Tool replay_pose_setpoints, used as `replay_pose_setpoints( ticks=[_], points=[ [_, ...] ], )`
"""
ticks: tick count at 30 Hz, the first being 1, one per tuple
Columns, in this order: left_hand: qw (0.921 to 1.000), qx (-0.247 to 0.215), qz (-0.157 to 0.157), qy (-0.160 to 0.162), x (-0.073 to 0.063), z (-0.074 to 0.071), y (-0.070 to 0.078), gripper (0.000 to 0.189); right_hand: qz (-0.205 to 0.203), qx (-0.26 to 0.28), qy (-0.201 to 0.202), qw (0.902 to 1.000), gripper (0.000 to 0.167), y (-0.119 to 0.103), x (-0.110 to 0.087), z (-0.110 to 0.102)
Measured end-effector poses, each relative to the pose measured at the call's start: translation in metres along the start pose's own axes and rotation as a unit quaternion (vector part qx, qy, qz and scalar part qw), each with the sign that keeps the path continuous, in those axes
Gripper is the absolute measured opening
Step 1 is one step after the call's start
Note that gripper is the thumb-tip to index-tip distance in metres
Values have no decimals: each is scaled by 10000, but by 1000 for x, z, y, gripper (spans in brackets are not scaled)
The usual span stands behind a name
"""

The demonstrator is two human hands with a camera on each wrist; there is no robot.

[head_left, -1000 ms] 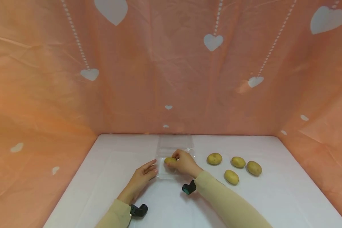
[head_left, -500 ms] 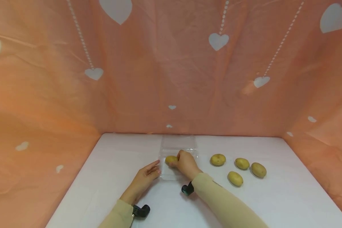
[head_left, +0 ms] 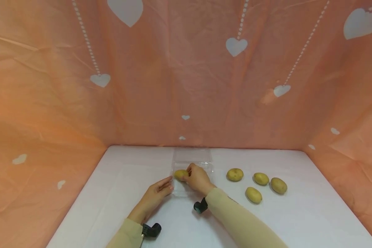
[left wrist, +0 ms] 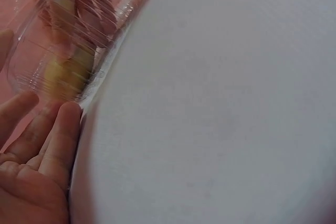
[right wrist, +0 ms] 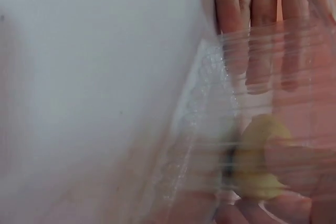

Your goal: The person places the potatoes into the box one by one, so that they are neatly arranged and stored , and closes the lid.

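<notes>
Potato point(head_left: 180, 175), clamped in the right hand's grip point(head_left: 200, 179), points its long axis leftward, the left hand's grip point(head_left: 154, 196) apart

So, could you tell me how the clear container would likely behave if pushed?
The clear container is probably light and flexible, since it looks thin-walled. It may slide, resting on a flat white table. Its open lid, folded back, could flap.
</notes>
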State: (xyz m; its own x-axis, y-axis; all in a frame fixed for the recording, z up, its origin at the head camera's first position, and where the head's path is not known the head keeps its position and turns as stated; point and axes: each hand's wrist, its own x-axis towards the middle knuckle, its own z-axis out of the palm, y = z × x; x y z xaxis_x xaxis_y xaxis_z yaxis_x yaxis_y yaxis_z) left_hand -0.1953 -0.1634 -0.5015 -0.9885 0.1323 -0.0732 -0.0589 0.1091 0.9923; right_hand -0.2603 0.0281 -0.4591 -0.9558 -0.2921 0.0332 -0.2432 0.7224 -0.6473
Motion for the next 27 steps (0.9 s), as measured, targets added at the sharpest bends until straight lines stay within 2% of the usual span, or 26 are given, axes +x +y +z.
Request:
replay_pose_setpoints(
  ticks=[5, 9, 14, 17, 19, 22, 27],
  points=[
    [10000, -79, 53, 2, 2, 0, 3, 56, -43, 13, -102, 9999, 37, 0, -2, -9],
    [10000, -62, 28, 47, 1, 1, 5, 54, -309, 359, -80, 9988, 44, 6, -12, -25],
    [10000, -60, -12, 62, -1, 0, 5, 53, -685, 1140, 425, 9902, 46, 29, -37, -61],
    [9999, -95, 31, 38, -1, -2, 6, 53, -726, 1417, 808, 9839, 46, 49, -52, -82],
    [9999, -116, 64, 15, -1, -4, 6, 53, -605, 1506, 940, 9822, 48, 63, -62, -93],
    [9999, -134, 76, 4, -1, -4, 4, 54, -467, 1457, 971, 9834, 52, 85, -77, -104],
    [9998, -162, 51, -79, 0, -2, 0, 56, -187, 871, 1082, 9901, 57, 111, -102, -119]
  ],
)
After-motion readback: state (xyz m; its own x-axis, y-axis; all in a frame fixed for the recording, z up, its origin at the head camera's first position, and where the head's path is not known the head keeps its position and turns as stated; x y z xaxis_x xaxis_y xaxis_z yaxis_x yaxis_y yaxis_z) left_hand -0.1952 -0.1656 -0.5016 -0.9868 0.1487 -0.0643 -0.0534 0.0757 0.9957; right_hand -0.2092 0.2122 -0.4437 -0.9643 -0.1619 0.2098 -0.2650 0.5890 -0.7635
